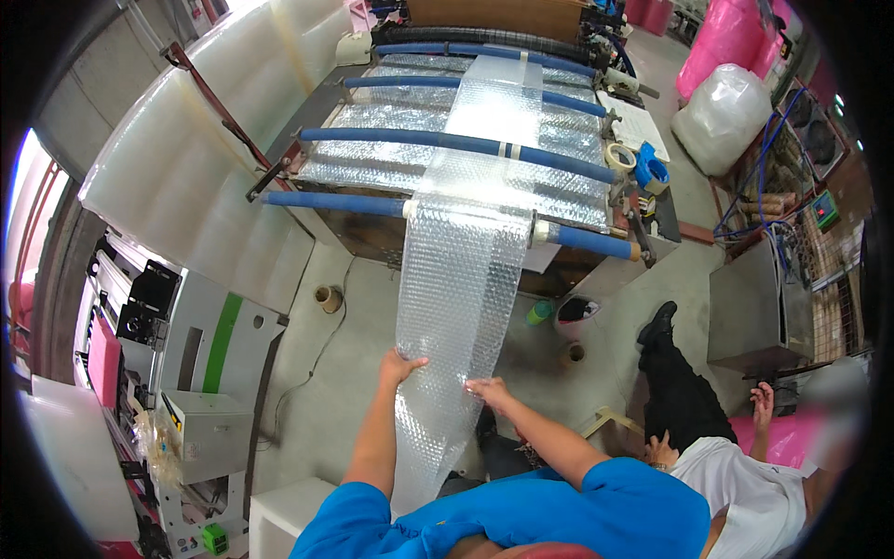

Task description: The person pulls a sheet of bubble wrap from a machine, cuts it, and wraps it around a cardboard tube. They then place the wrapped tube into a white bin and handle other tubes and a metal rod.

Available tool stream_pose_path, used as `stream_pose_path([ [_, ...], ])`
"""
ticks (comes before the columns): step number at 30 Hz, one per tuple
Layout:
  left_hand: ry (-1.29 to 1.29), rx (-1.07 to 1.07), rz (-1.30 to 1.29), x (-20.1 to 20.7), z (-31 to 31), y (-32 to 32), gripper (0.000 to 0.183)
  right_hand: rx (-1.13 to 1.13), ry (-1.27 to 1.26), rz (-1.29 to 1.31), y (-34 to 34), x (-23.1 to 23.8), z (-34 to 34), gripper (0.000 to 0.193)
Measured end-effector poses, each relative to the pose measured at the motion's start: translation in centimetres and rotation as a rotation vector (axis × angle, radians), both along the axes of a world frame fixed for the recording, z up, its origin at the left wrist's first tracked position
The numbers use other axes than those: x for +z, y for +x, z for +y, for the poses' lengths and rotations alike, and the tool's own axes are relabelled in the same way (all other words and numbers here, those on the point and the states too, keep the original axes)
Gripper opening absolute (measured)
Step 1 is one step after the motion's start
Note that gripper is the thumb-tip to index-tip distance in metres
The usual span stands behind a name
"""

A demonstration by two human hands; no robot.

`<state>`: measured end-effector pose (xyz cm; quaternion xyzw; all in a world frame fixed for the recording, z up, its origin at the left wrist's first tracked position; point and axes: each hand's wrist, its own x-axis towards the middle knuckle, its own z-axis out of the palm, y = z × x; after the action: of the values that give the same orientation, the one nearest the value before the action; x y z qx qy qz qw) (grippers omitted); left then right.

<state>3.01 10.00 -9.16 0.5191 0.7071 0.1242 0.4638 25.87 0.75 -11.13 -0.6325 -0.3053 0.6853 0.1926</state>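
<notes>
Bubble-wrap strip (461,270) that could skew or crease
It reaches down toward the person's blue shirt (568,512) from the front blue roller (340,204), where uneven pull might make it wander sideways. The left hand (402,367), half curled, grips the left edge; the right hand (490,389), fingers loosely bent, touches the right edge, how firmly I cannot tell. A slip there could twist the strip.

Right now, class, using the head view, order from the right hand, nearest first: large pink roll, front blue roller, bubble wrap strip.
1. Bubble wrap strip, touching the right hand.
2. Front blue roller, ahead.
3. Large pink roll, far upper right.
</notes>
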Motion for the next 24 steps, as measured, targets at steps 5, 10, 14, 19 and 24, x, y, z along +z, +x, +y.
stream_pose_path([
  [5,0.194,0.062,0.078,2.7,3.8,2.0,0.065,-0.103,0.13,0.055,1.4,1.9,4.7,0.029],
  [10,0.286,0.056,0.008,6.8,7.3,3.0,0.065,-0.306,0.179,0.207,2.4,5.3,8.4,0.028],
  [14,0.41,0.111,-0.107,10.0,8.5,3.3,0.063,-0.403,0.322,0.299,2.9,6.9,10.8,0.031],
  [19,0.015,0.044,-0.434,6.3,3.3,0.9,0.065,-0.572,0.99,-0.181,2.4,5.2,10.3,0.039],
  [24,0.149,0.107,-0.187,6.2,-2.6,-1.6,0.068,-0.613,0.822,-0.122,-3.1,10.1,2.2,0.043],
])
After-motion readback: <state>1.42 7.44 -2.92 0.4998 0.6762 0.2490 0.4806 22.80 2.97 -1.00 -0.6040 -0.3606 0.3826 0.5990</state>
